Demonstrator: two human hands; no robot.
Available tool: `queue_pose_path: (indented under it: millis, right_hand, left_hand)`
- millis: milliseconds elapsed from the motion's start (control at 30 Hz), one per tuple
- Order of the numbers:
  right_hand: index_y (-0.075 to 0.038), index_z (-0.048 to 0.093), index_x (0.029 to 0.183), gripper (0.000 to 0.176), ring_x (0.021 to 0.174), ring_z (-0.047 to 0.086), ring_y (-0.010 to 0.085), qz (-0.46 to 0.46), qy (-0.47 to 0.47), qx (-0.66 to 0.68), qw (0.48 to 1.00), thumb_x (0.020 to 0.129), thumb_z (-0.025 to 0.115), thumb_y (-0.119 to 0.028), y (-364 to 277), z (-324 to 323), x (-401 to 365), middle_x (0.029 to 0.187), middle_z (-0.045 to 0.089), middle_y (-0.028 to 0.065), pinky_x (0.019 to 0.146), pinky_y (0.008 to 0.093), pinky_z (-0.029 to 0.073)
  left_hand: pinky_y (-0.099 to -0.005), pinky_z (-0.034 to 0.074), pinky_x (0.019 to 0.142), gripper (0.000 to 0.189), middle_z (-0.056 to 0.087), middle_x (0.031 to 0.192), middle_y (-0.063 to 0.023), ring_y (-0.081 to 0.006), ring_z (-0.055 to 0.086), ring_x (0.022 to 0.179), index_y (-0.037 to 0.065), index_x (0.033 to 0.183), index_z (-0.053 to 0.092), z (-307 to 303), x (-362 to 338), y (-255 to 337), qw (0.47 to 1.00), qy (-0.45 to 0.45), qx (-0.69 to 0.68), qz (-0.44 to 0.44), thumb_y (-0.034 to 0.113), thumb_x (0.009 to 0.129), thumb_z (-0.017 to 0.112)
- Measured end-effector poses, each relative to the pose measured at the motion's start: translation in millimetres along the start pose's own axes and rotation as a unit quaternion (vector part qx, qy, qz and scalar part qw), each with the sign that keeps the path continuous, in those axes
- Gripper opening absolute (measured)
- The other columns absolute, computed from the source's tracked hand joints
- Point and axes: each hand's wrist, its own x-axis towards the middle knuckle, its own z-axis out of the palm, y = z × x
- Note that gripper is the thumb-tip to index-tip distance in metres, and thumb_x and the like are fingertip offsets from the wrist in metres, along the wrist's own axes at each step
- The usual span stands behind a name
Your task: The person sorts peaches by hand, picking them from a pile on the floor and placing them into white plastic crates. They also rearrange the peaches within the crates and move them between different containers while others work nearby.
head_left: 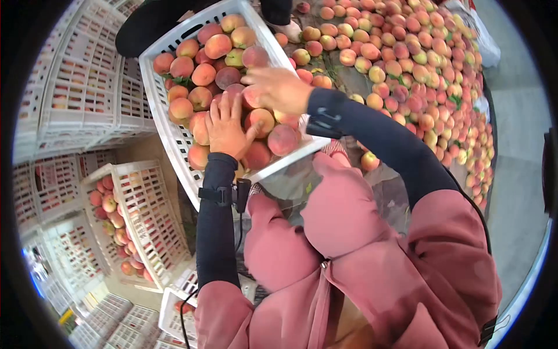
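Note:
A white plastic crate [168,131] full of red and yellow peaches [218,46] stands in front of me. My left hand [225,129] lies on the peaches near the crate's middle, palm down with its fingers spread. Beside it, to the right, my right hand [278,90] reaches over the crate's right rim onto the peaches. Its fingertips are somewhat blurred, but the fingers are stretched out over the fruit. Neither hand is wrapped round a peach.
A large heap of loose peaches [407,64] covers the ground at the right. Stacked white crates [75,81] stand at the left, and another peach-filled crate [148,215] sits at lower left. Another person's dark-clothed leg [142,32] is beyond my crate.

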Motion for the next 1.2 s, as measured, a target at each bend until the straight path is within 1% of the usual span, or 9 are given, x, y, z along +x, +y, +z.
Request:
queue_pose_path:
  millis: [233, 300, 500, 567, 633, 933, 1100, 1133, 1200]
  right_hand:
    - [-0.001, 0.053, 0.121, 0.033, 0.114, 0.052, 0.0248, 0.445, 0.166, 0.188, 0.86, 0.092, 0.05, -0.016, -3, -142, -240, 0.123, 0.055, 0.0142, 0.098, 0.0341, 0.04]
    - [0.001, 0.054, 0.12, 0.034, 0.106, 0.056, 0.0234, 0.487, 0.165, 0.022, 0.857, 0.092, 0.052, -0.017, -8, -136, -368, 0.12, 0.057, 0.0127, 0.092, 0.0324, 0.044]
    - [-0.004, 0.06, 0.111, 0.028, 0.099, 0.062, 0.0264, 0.805, 0.161, 0.133, 0.555, 0.087, 0.056, -0.018, -127, -91, -509, 0.104, 0.065, 0.0161, 0.088, 0.0367, 0.046]
    - [-0.002, 0.055, 0.118, 0.036, 0.104, 0.06, 0.0281, 0.794, 0.19, 0.122, 0.565, 0.086, 0.057, -0.017, -140, -50, -522, 0.109, 0.063, 0.0156, 0.092, 0.0368, 0.045]
    - [-0.003, 0.051, 0.123, 0.042, 0.095, 0.06, 0.0243, 0.771, 0.151, 0.049, 0.617, 0.085, 0.06, -0.018, -129, -32, -514, 0.116, 0.057, 0.018, 0.085, 0.0333, 0.047]
    - [-0.002, 0.037, 0.133, 0.07, 0.111, 0.048, 0.0349, 0.812, 0.28, 0.02, 0.512, 0.075, 0.07, -0.025, -29, -32, -484, 0.127, 0.044, 0.0215, 0.093, 0.0385, 0.041]
    - [0.0, 0.063, 0.074, 0.034, 0.07, 0.061, 0.0326, 0.736, 0.19, -0.172, 0.627, 0.083, 0.052, -0.031, 21, 1, -503, 0.07, 0.06, 0.0191, 0.063, 0.0476, 0.046]
    - [0.001, 0.063, 0.077, 0.035, 0.063, 0.059, 0.0289, 0.766, 0.048, -0.128, 0.629, 0.085, 0.047, -0.03, 31, -5, -511, 0.068, 0.06, 0.0183, 0.058, 0.0452, 0.044]
    - [-0.001, 0.063, 0.076, 0.027, 0.059, 0.056, 0.0235, 0.714, 0.146, 0.033, 0.684, 0.083, 0.059, -0.026, 32, -10, -538, 0.068, 0.062, 0.0131, 0.056, 0.0395, 0.045]
  left_hand:
    - [-0.0421, 0.04, 0.094, 0.046, 0.054, 0.124, -0.0207, -0.0365, 0.051, 0.113, 0.0, 0.128, 0.047, -67, 13, -39, 0.993, 0.001, -0.114, -0.004, 0.022, 0.088, 0.054]
    - [-0.0419, 0.039, 0.096, 0.042, 0.054, 0.123, -0.0219, -0.0369, 0.051, 0.113, -0.002, 0.126, 0.048, -79, -2, -50, 0.993, 0.045, -0.109, -0.003, 0.017, 0.089, 0.053]
    - [-0.0409, 0.023, 0.112, 0.058, 0.03, 0.143, -0.0301, -0.038, 0.032, 0.132, -0.013, 0.138, 0.026, -25, -86, -93, 0.947, 0.047, -0.215, -0.236, 0.026, 0.098, 0.044]
    - [-0.0409, 0.025, 0.111, 0.059, 0.028, 0.143, -0.03, -0.0386, 0.031, 0.133, -0.01, 0.14, 0.024, -23, -100, -75, 0.985, 0.026, 0.076, -0.155, 0.029, 0.099, 0.041]
    - [-0.0413, 0.026, 0.11, 0.06, 0.029, 0.142, -0.0304, -0.0391, 0.031, 0.133, -0.007, 0.142, 0.02, -41, -94, -45, 0.973, 0.009, -0.011, -0.229, 0.033, 0.1, 0.038]
    - [-0.0434, 0.031, 0.107, 0.067, 0.03, 0.143, -0.0275, -0.0398, 0.036, 0.129, -0.003, 0.143, 0.021, -36, -95, -45, 0.968, 0.045, -0.059, -0.241, 0.044, 0.098, 0.038]
    - [-0.0398, 0.023, 0.112, 0.06, 0.03, 0.144, -0.0257, -0.0375, 0.032, 0.133, -0.003, 0.144, 0.022, -21, -109, -71, 0.972, 0.022, 0.015, -0.234, 0.025, 0.097, 0.047]
    - [-0.0394, 0.022, 0.112, 0.059, 0.03, 0.144, -0.0259, -0.0373, 0.031, 0.133, -0.004, 0.143, 0.023, -22, -111, -76, 0.978, 0.006, 0.098, -0.183, 0.023, 0.097, 0.048]
    - [-0.0399, 0.023, 0.112, 0.058, 0.031, 0.145, -0.0253, -0.0371, 0.031, 0.134, -0.004, 0.142, 0.024, -36, -94, -50, 0.963, 0.013, 0.049, -0.264, 0.022, 0.096, 0.047]
